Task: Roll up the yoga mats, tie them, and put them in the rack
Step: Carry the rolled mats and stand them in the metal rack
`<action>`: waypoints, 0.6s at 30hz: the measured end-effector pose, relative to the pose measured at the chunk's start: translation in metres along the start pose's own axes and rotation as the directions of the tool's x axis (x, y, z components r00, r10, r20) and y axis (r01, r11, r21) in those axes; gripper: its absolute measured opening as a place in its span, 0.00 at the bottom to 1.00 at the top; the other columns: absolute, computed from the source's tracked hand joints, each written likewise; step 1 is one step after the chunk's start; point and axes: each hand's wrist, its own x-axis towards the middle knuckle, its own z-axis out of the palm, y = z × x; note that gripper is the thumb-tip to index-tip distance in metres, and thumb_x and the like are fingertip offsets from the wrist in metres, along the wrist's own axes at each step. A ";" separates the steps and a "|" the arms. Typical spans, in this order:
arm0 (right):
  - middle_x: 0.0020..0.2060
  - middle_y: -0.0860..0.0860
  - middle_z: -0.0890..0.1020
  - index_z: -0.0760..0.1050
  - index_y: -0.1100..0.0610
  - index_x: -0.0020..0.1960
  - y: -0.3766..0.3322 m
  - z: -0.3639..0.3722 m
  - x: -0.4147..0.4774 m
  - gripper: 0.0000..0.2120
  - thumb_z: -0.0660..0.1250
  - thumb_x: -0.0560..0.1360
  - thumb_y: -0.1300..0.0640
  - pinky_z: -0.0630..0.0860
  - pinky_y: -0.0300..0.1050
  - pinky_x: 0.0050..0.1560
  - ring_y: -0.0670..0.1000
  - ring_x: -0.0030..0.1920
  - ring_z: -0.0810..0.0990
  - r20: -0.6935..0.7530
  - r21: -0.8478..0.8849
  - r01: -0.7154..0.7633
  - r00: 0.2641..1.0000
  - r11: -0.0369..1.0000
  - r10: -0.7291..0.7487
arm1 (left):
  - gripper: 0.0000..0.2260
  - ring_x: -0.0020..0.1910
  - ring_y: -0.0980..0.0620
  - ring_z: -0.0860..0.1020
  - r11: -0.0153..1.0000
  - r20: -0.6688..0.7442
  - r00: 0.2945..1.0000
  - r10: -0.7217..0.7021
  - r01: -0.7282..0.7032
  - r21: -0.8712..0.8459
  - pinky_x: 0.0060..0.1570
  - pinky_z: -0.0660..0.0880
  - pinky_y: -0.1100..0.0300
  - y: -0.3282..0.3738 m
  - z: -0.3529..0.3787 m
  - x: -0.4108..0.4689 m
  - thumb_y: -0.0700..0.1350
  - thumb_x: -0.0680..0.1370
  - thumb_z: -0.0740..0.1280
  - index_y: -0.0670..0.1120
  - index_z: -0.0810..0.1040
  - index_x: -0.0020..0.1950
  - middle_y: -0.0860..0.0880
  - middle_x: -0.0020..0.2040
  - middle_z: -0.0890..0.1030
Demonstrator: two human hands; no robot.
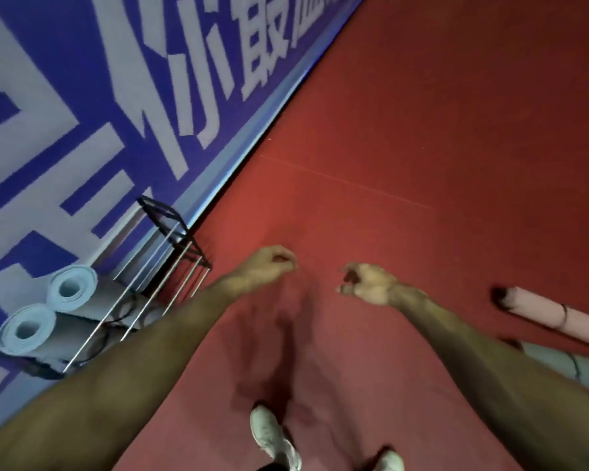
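Right of the rack (176,248), nearest the camera, two white shoes (269,433) stand on the red floor (422,130). Beyond them both bare arms reach forward. The left hand (272,263) is just right of the rack's end and the right hand (368,283) is farther right. Each has loosely curled fingers and holds nothing. Well right of the rack, a rolled pale green mat (558,362) and a rolled pink mat (551,314) with a tie round it lie on the floor. Two rolled light blue mats (72,287) lie in the rack. Behind the rack stands a blue wall banner (82,96) with white characters.
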 end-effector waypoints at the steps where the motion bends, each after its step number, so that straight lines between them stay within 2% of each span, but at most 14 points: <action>1: 0.61 0.53 0.79 0.69 0.56 0.70 0.028 -0.004 -0.017 0.25 0.69 0.76 0.50 0.68 0.37 0.55 0.53 0.61 0.77 -0.016 0.031 -0.047 0.999 0.998 0.048 | 0.07 0.42 0.63 0.75 0.999 0.050 0.999 0.019 -0.021 0.040 0.48 0.70 0.68 0.012 0.026 0.009 0.35 0.76 0.68 0.38 0.80 0.54 0.47 0.47 0.80; 5: 0.64 0.52 0.77 0.68 0.55 0.71 0.147 -0.013 -0.086 0.25 0.68 0.77 0.50 0.68 0.38 0.59 0.53 0.63 0.75 -0.059 0.127 -0.192 0.978 0.973 0.201 | 0.09 0.50 0.54 0.75 0.985 0.254 0.965 0.061 -0.099 0.142 0.46 0.70 0.68 0.071 0.144 0.027 0.37 0.76 0.68 0.38 0.80 0.56 0.47 0.50 0.80; 8: 0.64 0.53 0.77 0.68 0.55 0.71 0.232 -0.017 -0.137 0.24 0.67 0.77 0.51 0.69 0.39 0.59 0.53 0.63 0.75 -0.082 0.188 -0.259 0.957 0.947 0.278 | 0.09 0.53 0.55 0.76 0.969 0.376 0.919 0.116 -0.188 0.158 0.56 0.70 0.63 0.136 0.233 0.022 0.42 0.76 0.69 0.43 0.80 0.55 0.48 0.52 0.81; 11: 0.64 0.53 0.77 0.68 0.55 0.71 0.310 -0.022 -0.192 0.24 0.67 0.77 0.51 0.70 0.40 0.60 0.54 0.62 0.76 -0.090 0.235 -0.302 0.940 0.924 0.330 | 0.05 0.49 0.56 0.76 0.958 0.443 0.885 0.145 -0.237 0.160 0.57 0.71 0.60 0.191 0.317 0.010 0.44 0.76 0.69 0.47 0.81 0.51 0.51 0.49 0.80; 13: 0.64 0.53 0.77 0.68 0.55 0.70 0.351 -0.027 -0.221 0.24 0.67 0.76 0.51 0.71 0.41 0.60 0.54 0.62 0.76 -0.106 0.265 -0.321 0.928 0.909 0.358 | 0.02 0.49 0.54 0.77 0.949 0.490 0.861 0.136 -0.255 0.184 0.58 0.72 0.57 0.213 0.358 0.007 0.44 0.76 0.70 0.52 0.80 0.46 0.50 0.49 0.81; 14: 0.64 0.53 0.77 0.68 0.56 0.70 0.375 -0.033 -0.239 0.24 0.67 0.77 0.51 0.71 0.41 0.60 0.54 0.62 0.76 -0.126 0.283 -0.330 0.918 0.901 0.376 | 0.04 0.50 0.53 0.78 0.942 0.508 0.850 0.140 -0.273 0.197 0.59 0.72 0.56 0.227 0.384 0.007 0.45 0.75 0.70 0.54 0.79 0.43 0.50 0.49 0.82; 18: 0.64 0.52 0.76 0.67 0.55 0.71 0.458 -0.055 -0.306 0.25 0.67 0.77 0.50 0.70 0.41 0.60 0.52 0.62 0.75 -0.182 0.343 -0.369 0.876 0.864 0.446 | 0.04 0.51 0.54 0.77 0.911 0.551 0.823 0.141 -0.326 0.254 0.60 0.71 0.57 0.282 0.466 0.008 0.44 0.75 0.70 0.53 0.78 0.42 0.51 0.48 0.81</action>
